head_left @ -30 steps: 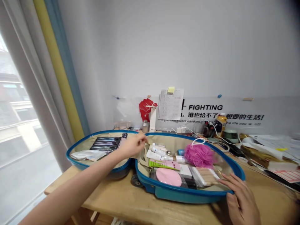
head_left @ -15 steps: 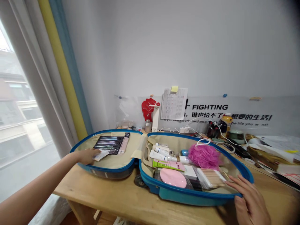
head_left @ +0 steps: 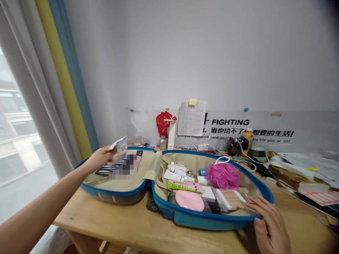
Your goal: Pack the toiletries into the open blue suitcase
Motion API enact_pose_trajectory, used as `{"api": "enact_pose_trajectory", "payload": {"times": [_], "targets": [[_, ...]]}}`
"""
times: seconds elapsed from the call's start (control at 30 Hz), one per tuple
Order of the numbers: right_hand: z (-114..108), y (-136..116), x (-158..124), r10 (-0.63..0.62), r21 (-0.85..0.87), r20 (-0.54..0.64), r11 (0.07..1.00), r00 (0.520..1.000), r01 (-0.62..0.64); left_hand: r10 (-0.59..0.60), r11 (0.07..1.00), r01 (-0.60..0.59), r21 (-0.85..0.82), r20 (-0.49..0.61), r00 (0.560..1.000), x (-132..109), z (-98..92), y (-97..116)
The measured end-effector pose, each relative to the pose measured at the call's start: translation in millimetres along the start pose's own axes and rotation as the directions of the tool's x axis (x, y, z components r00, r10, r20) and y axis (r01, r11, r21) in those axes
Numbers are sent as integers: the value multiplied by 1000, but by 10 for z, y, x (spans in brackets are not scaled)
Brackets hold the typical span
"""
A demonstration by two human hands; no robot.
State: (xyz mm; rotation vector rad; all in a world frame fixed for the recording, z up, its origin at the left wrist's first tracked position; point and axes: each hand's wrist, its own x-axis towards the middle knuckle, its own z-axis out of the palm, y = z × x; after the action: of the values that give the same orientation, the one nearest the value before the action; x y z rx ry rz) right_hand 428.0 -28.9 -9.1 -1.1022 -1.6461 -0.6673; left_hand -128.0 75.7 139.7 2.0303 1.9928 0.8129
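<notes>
A small blue suitcase (head_left: 206, 220) lies open on a wooden desk (head_left: 127, 225). My left hand (head_left: 102, 157) is raised over the left half and grips a white packet (head_left: 119, 148) by its edge. Below the packet a dark pack of toothbrushes (head_left: 119, 167) lies in that half. My right hand (head_left: 268, 224) rests on the near right rim of the suitcase, fingers spread. The right half holds a pink bath pouf (head_left: 222, 175), a pink round case (head_left: 190, 200), a green tube (head_left: 184, 186), white tubes (head_left: 176, 173) and a pack of cotton swabs (head_left: 233, 199).
Curtains (head_left: 47, 91) and a window stand at the left. Against the wall a sign (head_left: 254, 130), a pinned paper sheet (head_left: 191, 118), bottles (head_left: 247, 138) and cables crowd the back of the desk. Papers and books (head_left: 304, 169) cover the desk's right end.
My left hand went from the suitcase's middle to the left half, took hold of the white packet there and lifted it up. My right hand stayed on the rim.
</notes>
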Motion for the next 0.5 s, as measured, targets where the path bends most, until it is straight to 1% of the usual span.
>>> {"api": "enact_pose_trajectory", "payload": {"times": [0.03, 0.07, 0.1, 0.17, 0.2, 0.27, 0.3, 0.33, 0.37, 0.43, 0.5], "targets": [[0, -2, -1, -1, 0, 0, 1000, 1000, 1, 72, 990, -73, -124, -12, 997, -12, 41, 203], [0, -4, -3, -3, 0, 6, 1000, 1000, 3, 181, 962, -182, -205, -20, 983, -27, 108, 422], [-1, -3, -5, -5, -1, 10, 1000, 1000, 5, 312, 922, -311, -229, -34, 950, -41, 200, 646], [-3, 5, -9, -1, -5, 13, 1000, 1000, 2, 447, 867, -437, -240, -14, 894, -49, 449, 1081], [-5, 11, -11, 1, -8, 15, 1000, 1000, 0, 515, 834, -496, -242, 18, 857, -39, 597, 1278], [-9, 24, -15, 3, -19, 20, 1000, 1000, -3, 672, 734, -635, -241, 121, 731, 12, 913, 1620], [-12, 28, -15, 2, -26, 28, 1000, 1000, -1, 721, 691, -682, -241, 168, 672, 50, 1070, 1763], [-14, 30, -15, 2, -32, 34, 999, 999, -1, 753, 658, -714, -239, 211, 623, 93, 1220, 1890], [-17, 29, -14, 2, -37, 34, 999, 999, 0, 770, 637, -734, -237, 246, 589, 137, 1359, 2000], [-23, 20, -9, 0, -44, 31, 999, 1000, 2, 781, 616, -752, -232, 301, 547, 217, 1596, 2172], [-29, 6, 0, -5, -44, 35, 999, 999, 7, 774, 608, -765, -212, 369, 514, 271, 1779, 2280]]}}
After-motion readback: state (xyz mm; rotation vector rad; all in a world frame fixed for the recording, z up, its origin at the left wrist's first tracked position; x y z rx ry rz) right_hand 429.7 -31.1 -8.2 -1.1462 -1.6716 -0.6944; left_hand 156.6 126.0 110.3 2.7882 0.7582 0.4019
